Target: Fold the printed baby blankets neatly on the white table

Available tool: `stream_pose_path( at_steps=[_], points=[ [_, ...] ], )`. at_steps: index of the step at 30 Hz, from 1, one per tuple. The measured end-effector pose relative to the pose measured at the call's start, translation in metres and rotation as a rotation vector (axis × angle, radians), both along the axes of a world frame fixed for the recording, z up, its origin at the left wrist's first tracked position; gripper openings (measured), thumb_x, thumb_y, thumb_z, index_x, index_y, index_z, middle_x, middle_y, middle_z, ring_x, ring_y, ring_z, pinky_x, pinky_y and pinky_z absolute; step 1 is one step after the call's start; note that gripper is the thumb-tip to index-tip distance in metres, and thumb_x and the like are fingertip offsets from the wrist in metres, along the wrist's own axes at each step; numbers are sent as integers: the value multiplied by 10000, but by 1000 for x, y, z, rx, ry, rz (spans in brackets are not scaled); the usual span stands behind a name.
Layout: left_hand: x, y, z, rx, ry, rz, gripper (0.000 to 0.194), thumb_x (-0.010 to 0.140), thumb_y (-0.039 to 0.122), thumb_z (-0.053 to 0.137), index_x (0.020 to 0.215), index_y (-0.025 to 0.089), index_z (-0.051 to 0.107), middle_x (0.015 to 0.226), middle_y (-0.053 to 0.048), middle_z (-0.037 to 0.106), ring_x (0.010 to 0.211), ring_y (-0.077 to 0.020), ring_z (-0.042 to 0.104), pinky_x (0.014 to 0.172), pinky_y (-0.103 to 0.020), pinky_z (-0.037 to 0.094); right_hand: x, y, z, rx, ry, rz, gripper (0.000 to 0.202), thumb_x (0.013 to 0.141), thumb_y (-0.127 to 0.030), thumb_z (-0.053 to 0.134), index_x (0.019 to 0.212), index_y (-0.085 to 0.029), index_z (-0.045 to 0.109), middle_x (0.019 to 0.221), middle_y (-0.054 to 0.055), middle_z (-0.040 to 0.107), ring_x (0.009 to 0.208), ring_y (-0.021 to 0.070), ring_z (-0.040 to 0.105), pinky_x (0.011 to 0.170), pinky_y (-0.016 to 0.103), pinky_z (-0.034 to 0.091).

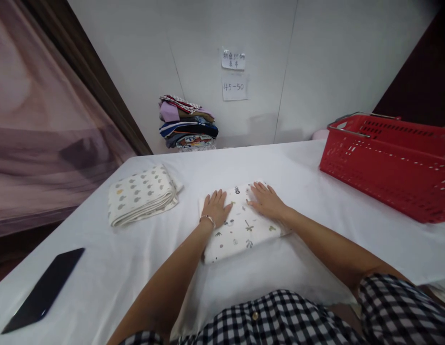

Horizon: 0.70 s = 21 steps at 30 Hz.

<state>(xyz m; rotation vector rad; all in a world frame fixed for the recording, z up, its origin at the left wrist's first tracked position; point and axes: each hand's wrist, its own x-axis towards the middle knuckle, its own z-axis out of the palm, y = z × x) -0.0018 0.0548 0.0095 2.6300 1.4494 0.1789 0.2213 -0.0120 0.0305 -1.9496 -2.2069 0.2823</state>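
Pressing down on a folded cloth (240,235) with the left hand (216,207) and the right hand (267,200), both opened flat, palms down, fingers slightly spread and gripping nothing. Set on the white-covered desk (276,167), directly beneath both hands, with the plant print showing between and nearer the body. Looking soft, floppy and fairly light, if thickened by layering; unlikely to break or slide far, but apt to shift between layers. Probably best taken by working fingers under the two side edges, close by the heel of each hand, with thumbs on top; riskier by one corner, with a chance of spilling the folds open. Facing, too, a bundled cloth (139,196) left of the left hand and a red basket (384,167) well right of the right hand.
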Motion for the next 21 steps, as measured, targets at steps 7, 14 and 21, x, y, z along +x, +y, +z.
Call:
stream_pose_path(
  at_steps=[7,14,21],
  points=[
    [0,-1,1,-11,7,4,610,904,500,221,1422,183,275,1512,-76,196,1396,-237,133,1133,-461,81,19,10,-11,-41,5,-41,626,885,-545,283,1403,-194,306,1512,90,189,1391,252,118,1089,487,175],
    [0,-2,-1,-6,-1,-5,610,908,503,205,1424,184,270,1513,-73,191,1398,-232,122,1132,-462,74,34,13,-10,-67,-1,-54,642,889,-534,289,1433,-197,239,1527,82,105,1394,261,90,1094,509,158],
    [-3,-1,2,13,-161,33,605,905,527,268,1410,194,297,1524,-77,145,1401,-227,100,1133,-433,127,34,10,-10,-37,-63,-38,592,889,-491,331,1391,-178,321,1513,123,164,1382,279,148,1071,512,226]
  ],
)
